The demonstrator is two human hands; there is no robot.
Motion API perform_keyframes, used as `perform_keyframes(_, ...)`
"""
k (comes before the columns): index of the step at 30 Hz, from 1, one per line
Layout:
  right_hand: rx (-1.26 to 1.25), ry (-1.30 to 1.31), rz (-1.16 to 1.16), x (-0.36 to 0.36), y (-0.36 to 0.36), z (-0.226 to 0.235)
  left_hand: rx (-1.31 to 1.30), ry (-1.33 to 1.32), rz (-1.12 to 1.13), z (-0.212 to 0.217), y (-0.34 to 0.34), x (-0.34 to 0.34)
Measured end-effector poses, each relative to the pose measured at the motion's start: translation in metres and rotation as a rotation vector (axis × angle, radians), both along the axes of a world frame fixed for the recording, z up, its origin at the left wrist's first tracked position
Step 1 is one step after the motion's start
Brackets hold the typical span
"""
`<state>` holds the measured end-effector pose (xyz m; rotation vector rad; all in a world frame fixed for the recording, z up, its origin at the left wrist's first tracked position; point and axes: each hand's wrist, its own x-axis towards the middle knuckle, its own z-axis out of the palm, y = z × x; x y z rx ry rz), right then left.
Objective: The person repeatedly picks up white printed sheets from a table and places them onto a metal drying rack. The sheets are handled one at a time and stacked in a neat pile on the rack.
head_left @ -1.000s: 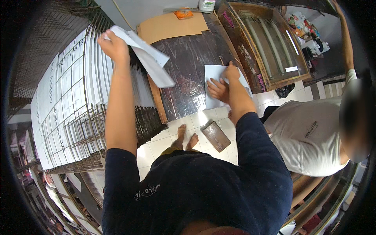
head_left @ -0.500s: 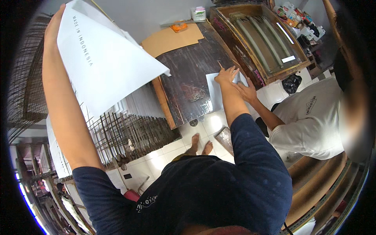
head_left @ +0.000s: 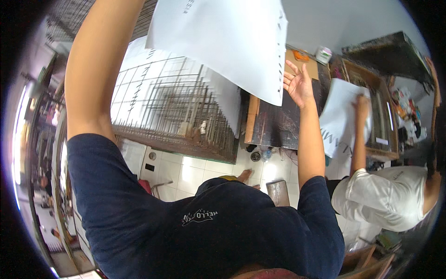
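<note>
A large white sheet of paper (head_left: 223, 46) with dark printed letters hangs in the air at the top, between my arms, in front of the wire drying rack (head_left: 172, 104). My left forearm runs up out of the top edge, so the left hand is hidden from view. Close to the sheet's right edge is my right hand (head_left: 299, 86), raised palm up with fingers spread and nothing in it. Below that hand lies the dark work table (head_left: 274, 121). On the right, a co-worker's blurred hand (head_left: 361, 104) is at another printed white sheet (head_left: 341, 111).
Printed sheets (head_left: 132, 86) lie on the rack's wire shelves. At the back stand an orange item (head_left: 301, 56) and a small white container (head_left: 324, 55). A wooden screen frame (head_left: 392, 135) is at the right, beside the co-worker in a white shirt (head_left: 381, 197). A metal plate (head_left: 278, 193) rests on the tiled floor.
The large sheet has shifted right as my view turned left. My right hand has left the table and come up open beside it. The co-worker's sheet has been lifted off the table.
</note>
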<state>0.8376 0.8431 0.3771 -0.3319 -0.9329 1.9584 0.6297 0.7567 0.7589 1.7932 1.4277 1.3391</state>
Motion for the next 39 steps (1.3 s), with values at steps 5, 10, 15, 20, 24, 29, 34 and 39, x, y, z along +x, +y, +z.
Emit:
perform_keyframes(5, -0.027, 0.307, 0.230, -0.046, -0.035, 0.041, 0.029, -0.077, 0.013, 0.017, -0.053, -0.040)
perform_keyframes(10, 0.110, 0.221, 0.106, -0.063, -0.045, 0.066, 0.082, -0.141, 0.124, 0.022, -0.104, -0.110)
perform_keyframes(15, 0.321, -0.117, -0.089, -0.100, -0.088, 0.114, 0.120, -0.204, 0.054, 0.014, -0.141, -0.233)
perform_keyframes(20, 0.461, -0.301, -0.079, -0.156, -0.098, 0.140, 0.217, -0.290, 0.090, -0.025, -0.194, -0.334)
perform_keyframes(24, 0.493, -0.368, -0.022, -0.231, -0.114, 0.172, 0.191, -0.316, 0.021, -0.038, -0.231, -0.427)
perform_keyframes(29, 0.466, -0.443, -0.068, -0.336, -0.133, 0.168, 0.146, -0.303, 0.144, -0.057, -0.274, -0.526)
perform_keyframes(34, 0.435, -0.728, -0.221, -0.387, -0.172, 0.121, -0.223, -0.017, 0.377, -0.098, -0.238, -0.650)
perform_keyframes(39, 0.343, -0.896, -0.177, -0.451, -0.220, 0.089, -0.297, 0.125, 0.266, -0.186, -0.179, -0.754)
